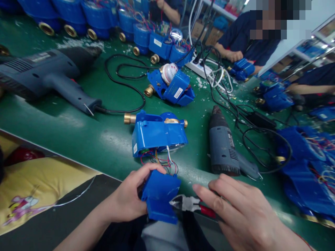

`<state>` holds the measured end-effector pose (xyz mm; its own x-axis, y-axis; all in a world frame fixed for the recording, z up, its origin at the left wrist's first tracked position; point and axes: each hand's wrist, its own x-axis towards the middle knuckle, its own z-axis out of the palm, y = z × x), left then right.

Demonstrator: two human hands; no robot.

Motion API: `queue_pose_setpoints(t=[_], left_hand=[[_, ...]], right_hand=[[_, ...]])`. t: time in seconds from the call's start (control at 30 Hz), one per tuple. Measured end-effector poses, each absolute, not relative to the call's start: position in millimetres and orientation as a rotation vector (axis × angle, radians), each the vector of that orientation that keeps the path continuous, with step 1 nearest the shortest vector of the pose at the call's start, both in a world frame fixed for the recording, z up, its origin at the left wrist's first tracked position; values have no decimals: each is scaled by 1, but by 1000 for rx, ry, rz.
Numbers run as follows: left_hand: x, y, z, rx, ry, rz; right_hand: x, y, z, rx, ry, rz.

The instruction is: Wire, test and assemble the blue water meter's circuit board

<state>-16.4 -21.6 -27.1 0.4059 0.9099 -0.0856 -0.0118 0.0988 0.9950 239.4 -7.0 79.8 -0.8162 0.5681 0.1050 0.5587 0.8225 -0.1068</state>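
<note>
Blue moulded-plastic cover with a stepped ledge [163, 195]: at six o'clock in view, by the near edge of the green tabletop [104, 136], clasped in left grip [128, 195]. Right grip [235, 205] wrapped round red-handled metal cutters [187, 203], tips toward nine o'clock, close by the cover; contact unclear. Possible trouble: thin coloured wires [158, 160] strained by pulling away from glossy blue housing with brass ends [154, 134]; plastic scored by a slipping tip. Ledge toward six o'clock; long axis roughly twelve to six, slightly tilted.
</note>
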Motion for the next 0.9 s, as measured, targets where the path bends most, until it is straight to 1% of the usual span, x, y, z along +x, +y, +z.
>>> queue_pose_setpoints(t=[0.07,0.2,0.4,0.5,0.67,0.9], left_hand=[[-16,-21,-28,1176,865,859],[-16,-21,-27,1050,806,842],[-18,-20,-24,1028,863,811],[-18,-20,-26,995,845,793],[-18,-23,-27,951,807,782],[-23,-21,-26,929,720,691]], right_hand=[[243,-8,79,-994,-2791,148],[253,-10,73,-1116,-2659,342],[249,-14,66,-1223,-2763,448],[244,-12,63,-1215,-2802,397],[243,-5,61,-1109,-2866,207],[243,9,64,-944,-2972,158]])
